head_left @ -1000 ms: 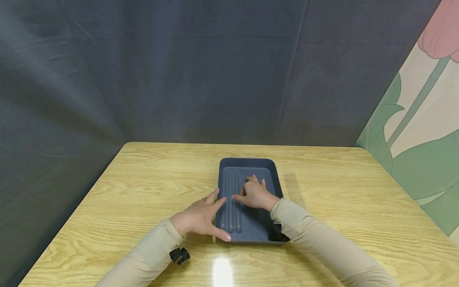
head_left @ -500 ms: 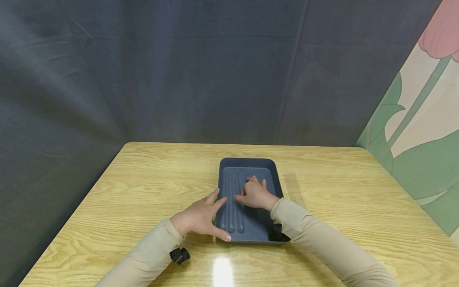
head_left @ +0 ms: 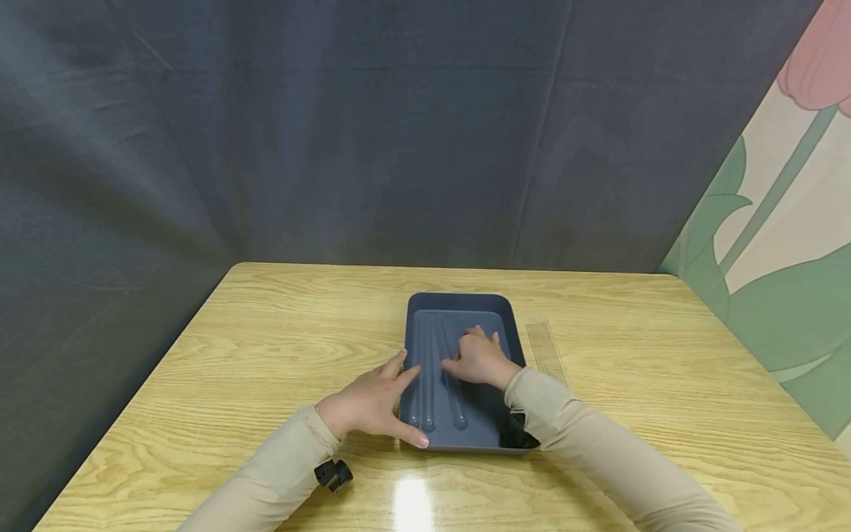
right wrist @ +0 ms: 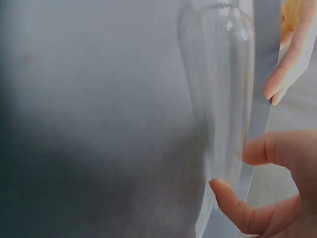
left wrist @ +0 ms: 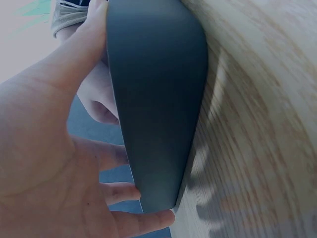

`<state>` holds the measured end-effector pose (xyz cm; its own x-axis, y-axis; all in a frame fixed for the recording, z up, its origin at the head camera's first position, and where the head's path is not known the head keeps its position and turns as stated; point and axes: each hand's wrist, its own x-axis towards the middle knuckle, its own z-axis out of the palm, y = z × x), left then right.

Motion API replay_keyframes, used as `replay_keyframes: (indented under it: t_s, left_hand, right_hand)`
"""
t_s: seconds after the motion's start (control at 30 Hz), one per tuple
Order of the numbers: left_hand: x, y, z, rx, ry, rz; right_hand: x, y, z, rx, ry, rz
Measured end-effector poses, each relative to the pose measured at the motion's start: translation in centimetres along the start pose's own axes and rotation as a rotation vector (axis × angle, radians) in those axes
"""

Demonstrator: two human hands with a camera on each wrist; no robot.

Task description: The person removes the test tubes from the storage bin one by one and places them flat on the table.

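A dark blue-grey tray (head_left: 475,437) holds three clear glass test tubes lying lengthwise, their rounded ends towards me. Two tubes (head_left: 428,414) lie side by side at the left wall. The rightmost test tube (head_left: 459,415) slants away from them at its near end. My right hand (head_left: 480,360) is inside the tray with thumb and index finger about this tube, pinching it; the right wrist view shows the index fingertip (right wrist: 218,187) against its side. My left hand (head_left: 372,403) rests along the tray's left rim (left wrist: 153,99), fingers spread and fairly straight.
A clear ruler-like strip (head_left: 545,351) lies on the wooden table (head_left: 279,332) just right of the tray, partly hidden by the right sleeve. Dark cloth (head_left: 399,148) hangs behind the table. A flower-patterned panel (head_left: 784,258) stands at the right.
My right hand has shifted slightly right, and the rightmost test tube's near end has swung right, away from the other two. The left hand and tray have stayed still.
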<state>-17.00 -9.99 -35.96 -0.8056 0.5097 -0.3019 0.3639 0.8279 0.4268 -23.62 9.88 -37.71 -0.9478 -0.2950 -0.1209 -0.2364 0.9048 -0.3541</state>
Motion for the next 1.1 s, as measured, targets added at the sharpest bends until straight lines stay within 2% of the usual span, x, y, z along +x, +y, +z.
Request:
replay_keyframes:
  t_s: [0.47, 1.1]
  left_hand:
    - [0.0, 0.0, 0.1, -0.004, 0.002, 0.001]
    - [-0.1, -0.1, 0.1, -0.002, 0.001, 0.002]
  right_hand:
    - [-0.1, 0.1, -0.5, 0.005, 0.021, 0.002]
    - [-0.7, 0.2, -2.2, 0.028, 0.043, -0.026]
